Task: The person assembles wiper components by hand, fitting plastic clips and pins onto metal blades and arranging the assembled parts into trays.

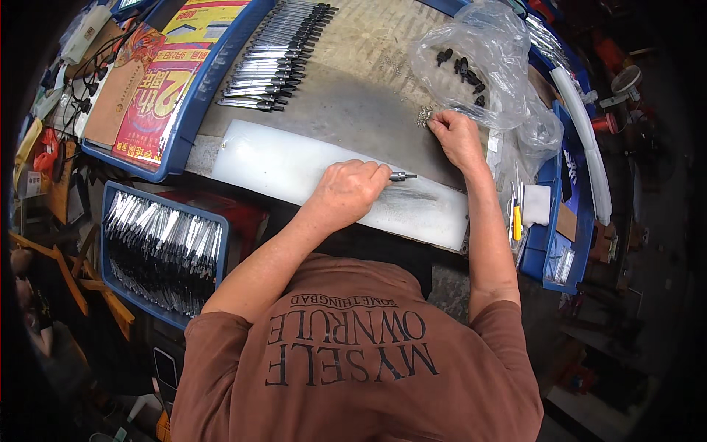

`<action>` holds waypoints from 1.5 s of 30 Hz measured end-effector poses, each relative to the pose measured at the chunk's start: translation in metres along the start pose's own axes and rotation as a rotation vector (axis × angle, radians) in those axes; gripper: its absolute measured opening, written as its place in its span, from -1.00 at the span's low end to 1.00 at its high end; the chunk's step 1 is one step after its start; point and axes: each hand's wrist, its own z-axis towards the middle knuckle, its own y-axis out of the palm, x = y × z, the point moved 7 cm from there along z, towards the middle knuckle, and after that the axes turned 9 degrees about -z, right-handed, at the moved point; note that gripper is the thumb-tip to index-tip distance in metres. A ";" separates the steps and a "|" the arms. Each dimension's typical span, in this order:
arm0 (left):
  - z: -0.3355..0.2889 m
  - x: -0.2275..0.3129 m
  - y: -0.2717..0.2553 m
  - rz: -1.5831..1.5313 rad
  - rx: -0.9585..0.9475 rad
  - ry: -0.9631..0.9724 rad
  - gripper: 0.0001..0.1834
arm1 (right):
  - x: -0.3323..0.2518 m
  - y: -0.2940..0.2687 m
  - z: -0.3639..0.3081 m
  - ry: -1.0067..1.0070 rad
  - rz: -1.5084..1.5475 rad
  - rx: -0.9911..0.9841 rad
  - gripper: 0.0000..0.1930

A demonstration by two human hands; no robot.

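My left hand (349, 191) is closed around a slim metal rod (402, 176). Only the rod's dark, stepped end sticks out past the thumb and forefinger; the rest is hidden in the fist. This hand is above a white plastic board (272, 162) along the bench's near edge. Farther right, my right hand (458, 138) has thumb and forefinger pinched together at a small heap of tiny metal pieces (424, 116). Whatever is between those fingertips is too small to make out. Similar silver rods with dark ends (269, 62) lie in a row at the far left.
A clear plastic bag (501, 44) with several black parts (464, 70) is at the far right. Blue trays (180, 132) flank the bench. A blue bin (221, 243) full of rods stands lower left. A yellow-handled tool (517, 221) lies beside my right forearm.
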 end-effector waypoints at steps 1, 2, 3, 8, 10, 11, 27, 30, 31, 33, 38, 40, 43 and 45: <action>0.000 0.000 0.000 0.001 -0.001 0.000 -0.84 | -0.003 0.002 0.002 -0.018 -0.028 -0.031 -0.84; 0.000 0.000 0.000 0.004 -0.004 -0.002 -0.84 | -0.004 0.005 0.003 -0.036 -0.057 -0.062 -0.84; 0.000 0.000 -0.001 0.007 -0.006 -0.004 -0.84 | -0.003 0.005 0.005 -0.035 -0.056 -0.063 -0.84; 0.001 0.001 -0.002 0.014 -0.006 -0.006 -0.84 | -0.005 0.012 0.015 -0.070 -0.243 -0.125 -0.80; 0.002 0.001 -0.002 0.019 -0.006 -0.004 -0.84 | -0.005 0.013 0.018 -0.073 -0.263 -0.127 -0.80; 0.002 0.001 -0.003 0.009 -0.004 -0.005 -0.84 | -0.005 0.014 0.019 -0.077 -0.282 -0.129 -0.80; 0.000 0.000 -0.001 0.016 0.005 0.002 -0.84 | -0.001 -0.001 -0.007 0.018 -0.082 -0.087 -0.78; -0.002 -0.001 0.000 0.027 0.009 -0.003 -0.84 | 0.001 -0.002 -0.025 0.047 0.118 -0.093 -0.81; -0.002 -0.002 0.000 0.026 0.010 -0.004 -0.84 | -0.003 0.003 -0.034 0.071 0.396 -0.150 -0.83; -0.002 -0.002 0.001 0.025 0.004 -0.012 -0.84 | -0.011 0.008 -0.052 0.093 0.673 -0.210 -0.86; -0.002 -0.002 0.001 0.031 0.004 -0.019 -0.84 | -0.036 0.009 -0.079 0.081 0.834 -0.361 -0.89; -0.002 -0.002 0.001 0.027 0.006 -0.018 -0.84 | -0.038 0.010 -0.084 0.093 0.853 -0.386 -0.92; -0.002 -0.002 0.001 0.017 0.021 -0.011 -0.84 | -0.040 0.011 -0.086 0.077 0.793 -0.339 -0.91; -0.003 -0.002 0.001 0.022 0.019 -0.012 -0.85 | -0.038 0.014 -0.088 0.062 0.762 -0.317 -0.91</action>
